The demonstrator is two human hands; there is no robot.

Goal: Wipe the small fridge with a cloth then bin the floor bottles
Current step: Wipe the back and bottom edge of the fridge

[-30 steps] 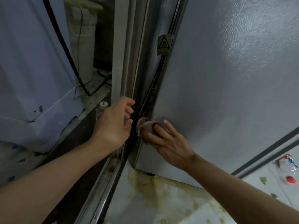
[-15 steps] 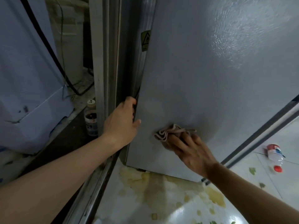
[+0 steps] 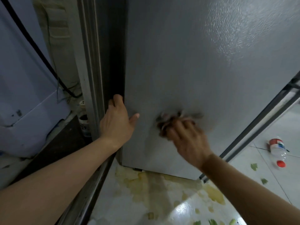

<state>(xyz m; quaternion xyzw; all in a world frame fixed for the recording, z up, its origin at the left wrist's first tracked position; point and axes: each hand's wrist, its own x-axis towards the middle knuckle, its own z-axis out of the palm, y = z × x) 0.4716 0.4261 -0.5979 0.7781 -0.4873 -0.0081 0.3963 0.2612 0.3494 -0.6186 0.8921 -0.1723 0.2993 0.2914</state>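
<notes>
We are wiping the grey side panel of the small fridge [image 3: 203, 70] low down, and the stroke is moving away from the back corner. A second ago our right hand [image 3: 188, 140] was working the cloth [image 3: 172, 118] right at the rear edge, beside the dark gap; half a second ago it was a little way onto the panel; now it is near the middle of the panel's lower part, blurred with motion. The right fingers [image 3: 177, 127] are curled over the bunched cloth, pressing it against the metal. Our left hand [image 3: 118, 120] is bracing the fridge at its rear edge: the fingers are hooking round the corner into the gap, the thumb is lying flat on the panel, and it is gripping nothing else (it was on the neighbouring frame a second ago).

We are judging from this that the corner is finished and the broad face is now being covered, so the wiping step is under way, not complete. The second step is not begun: a clear bottle [image 3: 276, 151] with a red cap is lying on its side on the tiled floor [image 3: 267, 184] to the right, well apart from both hands, and a small jar [image 3: 84, 124] is standing in the gap behind the frame. Yellow stains are spreading over the floor below the fridge.
</notes>
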